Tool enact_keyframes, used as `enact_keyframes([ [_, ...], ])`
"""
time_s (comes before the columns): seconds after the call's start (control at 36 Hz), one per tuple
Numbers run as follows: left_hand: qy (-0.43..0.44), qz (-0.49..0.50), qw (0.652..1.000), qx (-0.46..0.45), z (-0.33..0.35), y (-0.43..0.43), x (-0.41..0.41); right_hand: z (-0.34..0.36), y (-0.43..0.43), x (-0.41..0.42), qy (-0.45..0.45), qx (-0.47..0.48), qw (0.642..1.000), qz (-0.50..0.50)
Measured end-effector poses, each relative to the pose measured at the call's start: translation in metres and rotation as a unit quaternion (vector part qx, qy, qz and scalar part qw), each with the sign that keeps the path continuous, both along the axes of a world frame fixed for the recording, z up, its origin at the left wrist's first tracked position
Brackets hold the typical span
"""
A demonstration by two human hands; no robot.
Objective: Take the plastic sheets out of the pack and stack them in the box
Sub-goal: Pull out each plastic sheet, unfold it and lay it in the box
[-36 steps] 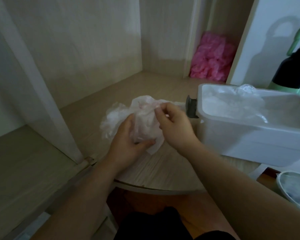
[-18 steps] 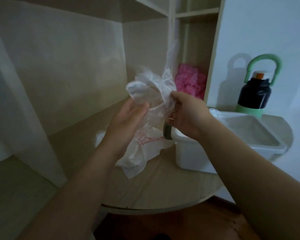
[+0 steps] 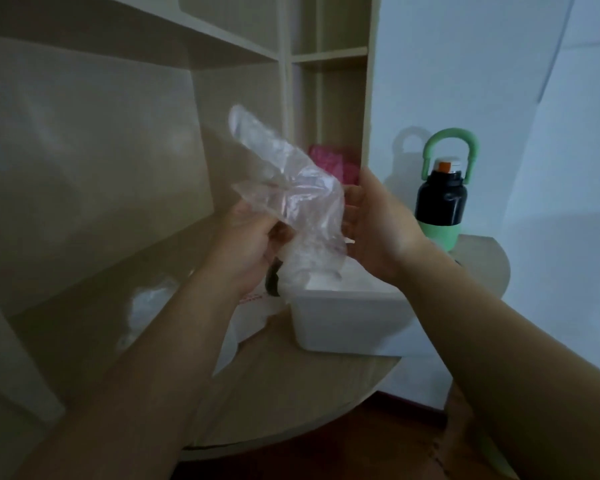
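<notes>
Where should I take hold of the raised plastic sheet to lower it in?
Likely the free upper end of the plastic sheet, pinched from the right. The left hand grips its crumpled lower part, so the top sticks up loose above the white box.

Rounded wooden table (image 3: 309, 393), box (image 3: 347, 320), bottle (image 3: 440, 202), pack (image 3: 250, 318)

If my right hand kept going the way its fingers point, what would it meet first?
Likely the clear plastic sheet, close against the right hand; behind it sits the pink bundle, depth unclear.

Dim wooden shelving (image 3: 194, 46), pale wall (image 3: 482, 64)
</notes>
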State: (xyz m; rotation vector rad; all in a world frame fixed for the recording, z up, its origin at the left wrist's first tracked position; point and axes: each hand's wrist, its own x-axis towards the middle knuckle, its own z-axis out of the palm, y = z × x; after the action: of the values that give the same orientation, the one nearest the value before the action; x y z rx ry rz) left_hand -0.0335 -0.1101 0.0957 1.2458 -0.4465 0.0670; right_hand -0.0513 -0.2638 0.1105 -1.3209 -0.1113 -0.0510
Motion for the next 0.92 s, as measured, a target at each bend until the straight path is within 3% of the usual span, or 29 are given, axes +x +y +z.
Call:
enact_keyframes([
  [0.08,0.02,-0.09,0.995,-0.045,0.002,-0.003,0.004,-0.002,-0.006,-0.002,0.04,-0.046,0.998,0.032],
  [0.22,0.06,-0.191,0.978,-0.055,0.002,-0.008,0.016,-0.002,-0.015,-0.01,0.041,0.009,0.987,0.158],
  [0.33,0.139,-0.172,0.958,-0.181,-0.005,-0.002,0.021,0.0,-0.023,-0.006,0.04,0.073,0.995,0.049],
  [0.39,0.169,-0.236,0.939,-0.185,-0.01,0.003,0.021,-0.002,-0.033,0.0,0.021,0.002,1.0,-0.001],
  [0.5,0.248,-0.192,0.932,-0.18,-0.009,0.005,0.022,-0.005,-0.048,0.005,-0.014,-0.194,0.975,-0.106],
  [0.64,0.234,-0.184,0.954,0.02,0.0,-0.019,0.02,-0.008,-0.056,0.005,-0.039,-0.204,0.97,-0.124],
  [0.72,0.254,-0.142,0.954,0.074,-0.005,-0.02,0.036,-0.012,-0.063,0.005,-0.055,-0.225,0.959,-0.164],
  [0.83,0.184,0.024,0.967,0.173,-0.008,-0.012,0.055,-0.017,-0.083,0.011,-0.049,-0.266,0.934,-0.233],
  [0.92,0.115,0.208,0.925,0.295,-0.012,-0.001,0.07,-0.025,-0.093,0.015,-0.046,-0.334,0.907,-0.252],
])
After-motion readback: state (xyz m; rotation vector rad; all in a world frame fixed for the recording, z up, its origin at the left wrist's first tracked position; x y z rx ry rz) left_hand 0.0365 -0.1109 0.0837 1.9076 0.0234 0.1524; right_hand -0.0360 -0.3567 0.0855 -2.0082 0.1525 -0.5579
